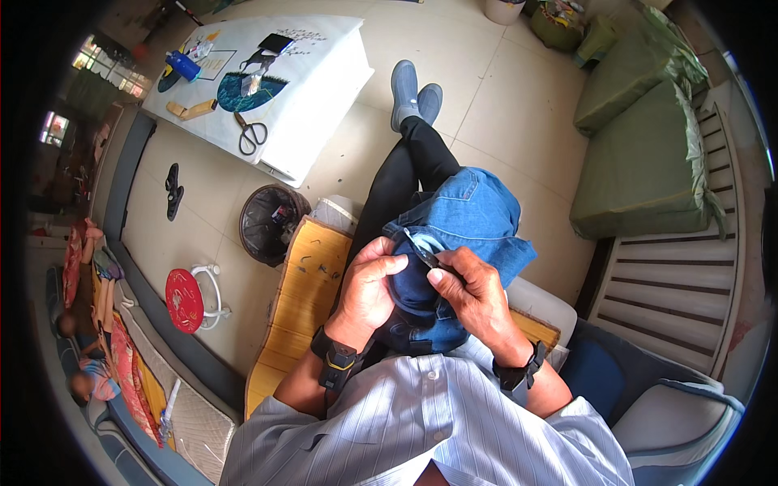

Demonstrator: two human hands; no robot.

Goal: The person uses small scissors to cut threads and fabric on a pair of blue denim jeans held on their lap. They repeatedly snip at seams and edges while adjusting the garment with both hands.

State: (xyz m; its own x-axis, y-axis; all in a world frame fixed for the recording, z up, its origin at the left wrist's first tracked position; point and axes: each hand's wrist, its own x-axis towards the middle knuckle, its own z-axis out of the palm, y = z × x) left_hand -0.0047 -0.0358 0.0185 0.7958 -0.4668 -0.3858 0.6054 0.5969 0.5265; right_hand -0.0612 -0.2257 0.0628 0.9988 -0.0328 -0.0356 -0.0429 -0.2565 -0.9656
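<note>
Blue denim jeans (474,206) lie bunched across my lap, with a darker inside part facing up between my hands. My left hand (369,283) grips the edge of this denim between thumb and fingers. In my right hand (474,296) is a slim tool with a dark handle and a bright pointed metal end (423,249); it looks like a small blade or snips. Its tip rests at the denim edge, close to my left thumb. The fingers of my right hand hide part of the handle.
A white table (324,105) at the far left bears black-handled scissors (251,134) and a blue bottle (183,65). Beside my seat stands a dark waste bin (267,251). A red stool (185,300) is left, green-covered cushions (640,166) right. People sit at the far left.
</note>
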